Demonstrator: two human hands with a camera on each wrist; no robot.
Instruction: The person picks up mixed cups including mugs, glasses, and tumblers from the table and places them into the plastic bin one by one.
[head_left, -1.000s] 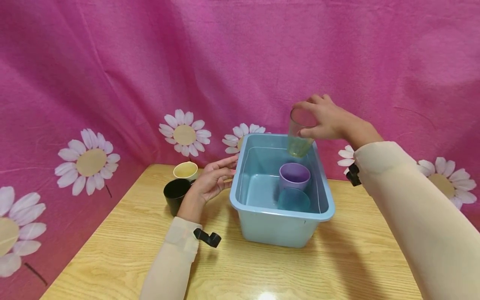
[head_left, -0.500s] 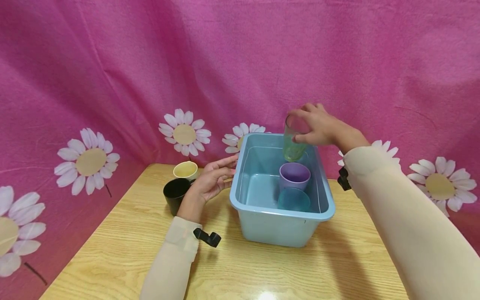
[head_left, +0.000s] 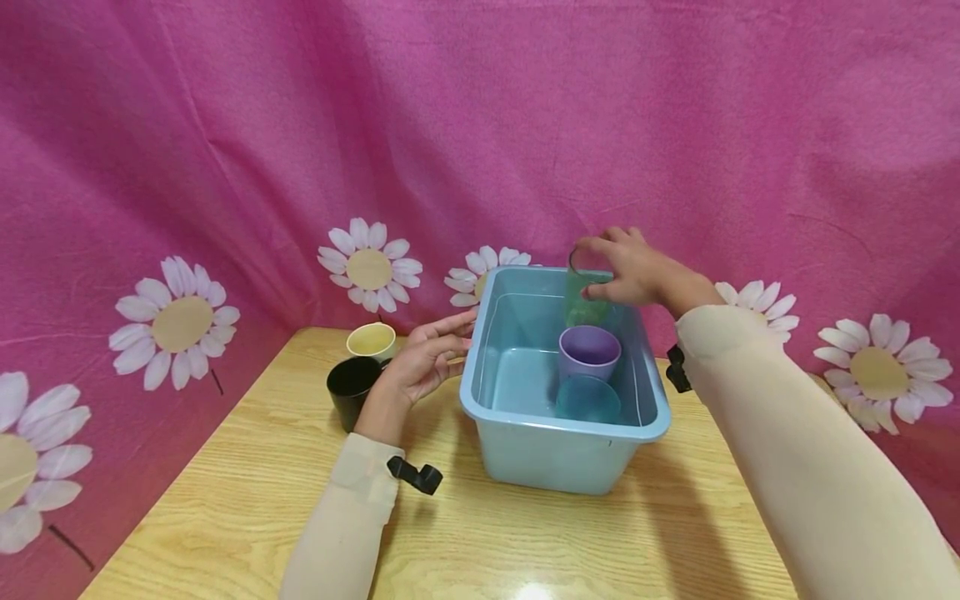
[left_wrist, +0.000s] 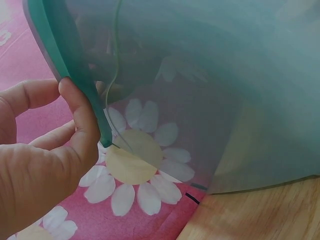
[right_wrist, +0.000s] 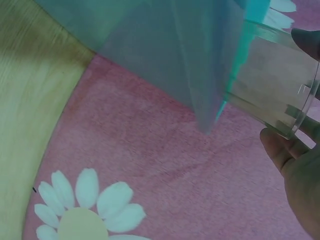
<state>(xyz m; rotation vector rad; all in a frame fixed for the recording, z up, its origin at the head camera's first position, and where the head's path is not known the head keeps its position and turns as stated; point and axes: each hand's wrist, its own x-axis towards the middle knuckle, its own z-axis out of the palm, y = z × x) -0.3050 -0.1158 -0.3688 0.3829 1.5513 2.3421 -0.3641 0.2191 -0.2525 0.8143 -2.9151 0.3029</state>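
Observation:
A clear drinking glass [head_left: 582, 310] is in my right hand [head_left: 630, 271], gripped by fingers and thumb around its upper part. It stands upright, its lower end inside the far right part of the blue plastic tub [head_left: 519, 422], behind a purple cup [head_left: 589, 345]. A teal cup [head_left: 587, 400] stands in front of the purple one in the tub. In the right wrist view, part of the glass [right_wrist: 280, 75] shows above the tub's rim. My left hand [head_left: 429, 360] touches the tub's left rim; the left wrist view shows its fingertips right at the rim's edge.
A black mug [head_left: 351, 392] and a pale yellow cup [head_left: 371, 341] stand left of the tub, partly behind my left hand. A wooden table [head_left: 480, 542] lies below. A pink cloth with daisies [head_left: 480, 133] hangs behind and at the left.
My right hand has moved down and slightly left, lowering the glass into the back of the tub behind the purple cup. My left hand and the tub have stayed in place.

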